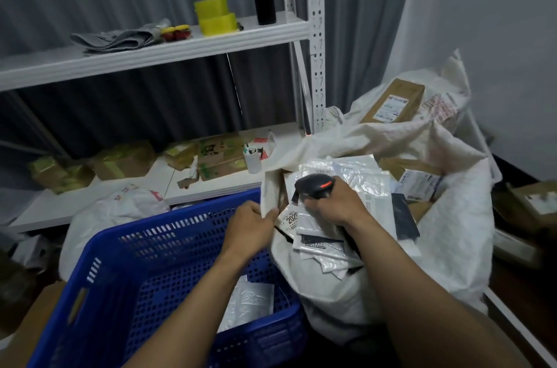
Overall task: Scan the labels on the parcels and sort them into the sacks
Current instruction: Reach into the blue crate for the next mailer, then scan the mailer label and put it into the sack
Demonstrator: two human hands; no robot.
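The rim of the sack (452, 232) is being pinched by the left hand (250, 226), fingers curled; a scanner (315, 184) is being gripped in the right hand (334, 205) above the parcels (369, 179) piled in that sack.

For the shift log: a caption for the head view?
Left hand grips the rim of the white sack while right hand holds a black scanner over the parcels inside; blue crate alongside.

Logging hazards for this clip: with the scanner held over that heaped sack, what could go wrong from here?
1. The right hand holds the scanner over many overlapping mailers, so it may read the wrong label.
2. The left hand grips the rim of the sack; if released, mailers heaped near it could slide out.
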